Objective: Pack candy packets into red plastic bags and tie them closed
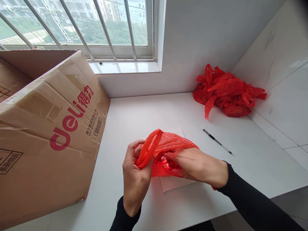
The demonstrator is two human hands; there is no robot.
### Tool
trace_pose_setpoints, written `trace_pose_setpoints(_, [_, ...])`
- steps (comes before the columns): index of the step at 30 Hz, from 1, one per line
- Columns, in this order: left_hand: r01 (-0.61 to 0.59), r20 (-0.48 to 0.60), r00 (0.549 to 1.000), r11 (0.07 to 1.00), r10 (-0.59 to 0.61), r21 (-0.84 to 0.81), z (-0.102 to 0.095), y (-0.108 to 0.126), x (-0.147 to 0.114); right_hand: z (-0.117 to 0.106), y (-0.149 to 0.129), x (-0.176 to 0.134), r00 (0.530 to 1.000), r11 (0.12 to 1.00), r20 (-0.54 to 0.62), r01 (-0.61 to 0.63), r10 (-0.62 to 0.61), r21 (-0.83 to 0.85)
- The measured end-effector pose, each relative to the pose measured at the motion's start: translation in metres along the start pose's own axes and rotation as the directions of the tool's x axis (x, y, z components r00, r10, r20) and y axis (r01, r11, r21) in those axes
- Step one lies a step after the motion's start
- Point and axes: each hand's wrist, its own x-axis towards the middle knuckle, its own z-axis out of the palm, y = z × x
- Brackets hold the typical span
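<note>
A thin red plastic bag (175,141) is stretched between my hands above the white table. My left hand (137,170) grips its rim and handle at the left, holding the mouth apart. My right hand (190,162) reaches inside through the opening, and its fingertips are hidden in the bag. Small shiny red pieces (165,161) show in the bag beside those fingers; their kind is unclear. Under the bag lies a sheet of white paper (175,184), mostly covered.
A big open cardboard box (72,96) stands on the left. Several crumpled red plastic bags (226,89) are heaped at the back right against the wall. A black-and-clear pen (218,141) lies right of my hands. Behind is a barred window (96,29).
</note>
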Motion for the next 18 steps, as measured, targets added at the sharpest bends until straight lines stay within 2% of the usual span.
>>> trace_pose_setpoints(3, [-0.035, -0.026, 0.999, 0.999, 0.036, 0.034, 0.000, -0.002, 0.002, 0.000, -0.003, 0.003, 0.999, 0.999, 0.037, 0.036, -0.035, -0.022])
trace_pose_setpoints(9, [-0.035, -0.085, 0.996, 0.999, 0.036, 0.023, -0.002, -0.008, 0.003, -0.005, -0.010, 0.017, 1.000, 0.986, -0.019, 0.003, 0.000, 0.166])
trace_pose_setpoints(14, [-0.034, -0.096, 0.995, 0.999, 0.035, 0.017, 0.000, -0.007, 0.003, 0.016, 0.007, 0.033, 0.998, 0.948, -0.022, -0.049, 0.059, 0.314])
trace_pose_setpoints(18, [-0.027, -0.093, 0.995, 0.999, 0.029, 0.018, -0.002, -0.007, 0.003, 0.031, 0.020, 0.037, 0.998, 0.944, -0.044, -0.026, 0.043, 0.330])
